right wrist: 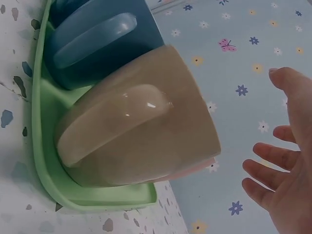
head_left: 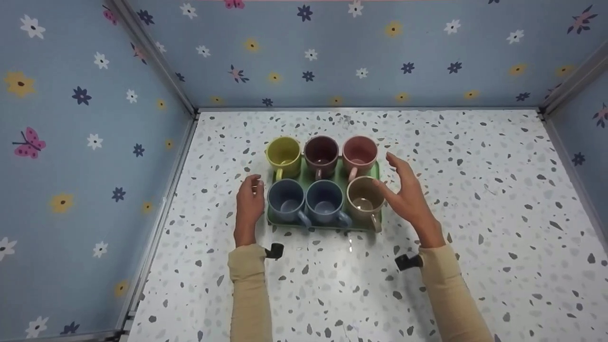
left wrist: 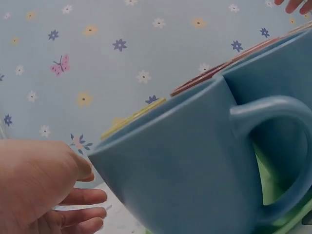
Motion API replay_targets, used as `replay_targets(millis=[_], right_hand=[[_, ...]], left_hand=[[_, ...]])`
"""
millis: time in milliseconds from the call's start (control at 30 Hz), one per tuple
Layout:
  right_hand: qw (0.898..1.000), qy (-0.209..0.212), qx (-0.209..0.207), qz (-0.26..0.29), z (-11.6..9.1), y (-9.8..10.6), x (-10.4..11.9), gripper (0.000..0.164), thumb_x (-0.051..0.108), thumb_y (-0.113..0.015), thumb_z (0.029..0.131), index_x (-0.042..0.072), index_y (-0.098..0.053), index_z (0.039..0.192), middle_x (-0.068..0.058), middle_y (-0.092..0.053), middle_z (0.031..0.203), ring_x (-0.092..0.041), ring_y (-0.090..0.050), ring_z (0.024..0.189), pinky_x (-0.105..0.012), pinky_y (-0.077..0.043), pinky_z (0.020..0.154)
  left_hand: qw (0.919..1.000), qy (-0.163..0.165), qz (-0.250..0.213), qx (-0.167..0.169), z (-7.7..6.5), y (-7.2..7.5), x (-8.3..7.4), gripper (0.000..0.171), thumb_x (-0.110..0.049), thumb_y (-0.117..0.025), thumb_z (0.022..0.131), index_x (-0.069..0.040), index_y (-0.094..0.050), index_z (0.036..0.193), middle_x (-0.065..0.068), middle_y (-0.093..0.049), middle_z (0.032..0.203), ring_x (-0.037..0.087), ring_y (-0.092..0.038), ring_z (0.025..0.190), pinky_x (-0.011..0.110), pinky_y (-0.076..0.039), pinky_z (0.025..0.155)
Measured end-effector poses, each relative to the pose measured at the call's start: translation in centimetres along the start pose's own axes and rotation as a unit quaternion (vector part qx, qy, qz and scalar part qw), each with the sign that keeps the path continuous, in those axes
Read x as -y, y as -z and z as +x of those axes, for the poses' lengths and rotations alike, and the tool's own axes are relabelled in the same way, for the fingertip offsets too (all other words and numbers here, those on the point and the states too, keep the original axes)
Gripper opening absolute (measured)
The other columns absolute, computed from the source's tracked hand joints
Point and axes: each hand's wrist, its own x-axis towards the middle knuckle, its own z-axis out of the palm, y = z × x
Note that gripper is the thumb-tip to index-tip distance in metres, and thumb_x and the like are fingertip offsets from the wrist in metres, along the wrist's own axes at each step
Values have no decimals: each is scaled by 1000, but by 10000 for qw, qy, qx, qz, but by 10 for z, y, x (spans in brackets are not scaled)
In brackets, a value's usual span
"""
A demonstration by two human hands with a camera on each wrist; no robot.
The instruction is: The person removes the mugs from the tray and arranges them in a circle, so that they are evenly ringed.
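Observation:
A green tray (head_left: 308, 178) carries several mugs standing in two rows. In the back row are a yellow mug (head_left: 284, 154), a maroon mug (head_left: 322, 154) and a pink mug (head_left: 360, 151). The front row has a blue mug (head_left: 286, 199), a second blue mug (head_left: 325, 199) and a beige mug (head_left: 365, 199). Beside the tray's left edge, my left hand (head_left: 250, 199) has loosely bent fingers and holds nothing. My right hand (head_left: 408, 197) is spread near the beige mug; its thumb overlaps the rim in the head view, but the right wrist view shows them apart.
The speckled white table (head_left: 475, 190) extends around the tray. Blue flowered panels stand along the back (head_left: 332, 52), the left (head_left: 85, 166) and the right (head_left: 593, 137). A small black camera (head_left: 274, 251) sits on the left wrist, and another camera (head_left: 408, 261) on the right.

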Motion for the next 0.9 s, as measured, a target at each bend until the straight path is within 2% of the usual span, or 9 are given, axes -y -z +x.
replay_targets(millis=[233,500,600,700,900], right_hand=[[9995,-91,292,-105,-7,-5,-2,71,32,-68,87,8,-36,146,-11,-42,146,-25,-40,135,-44,-33,109],[9942,-588,894,83,-16,-8,-2,88,46,-73,80,17,-29,150,-6,-36,150,-26,-36,135,-53,-31,109],[9923,-666,1018,211,-18,-9,-5,94,46,-76,77,16,-26,150,-5,-35,151,-26,-35,137,-52,-29,111],[9912,-698,1088,291,-20,-11,-7,100,45,-79,74,12,-24,151,-7,-34,152,-26,-34,139,-50,-27,113],[9880,-803,1257,410,-24,-15,-10,106,42,-81,73,7,-18,151,-11,-32,153,-27,-31,140,-47,-26,114]], left_hand=[[9988,332,219,289,-5,-4,11,35,-14,-43,101,-1,-48,133,19,-57,124,30,-56,114,43,-44,97],[9925,553,756,787,-7,-7,18,34,-8,-43,98,1,-49,130,23,-58,121,34,-54,116,46,-35,106],[9910,654,758,886,-8,-9,20,34,-10,-44,98,0,-50,130,23,-59,121,33,-55,114,45,-37,104],[9900,754,720,945,-9,-11,21,34,-10,-43,98,0,-51,130,22,-59,120,31,-56,113,43,-43,96],[9880,863,824,985,-6,-12,22,38,-3,-39,94,-1,-53,129,20,-59,121,29,-55,114,42,-42,98]])
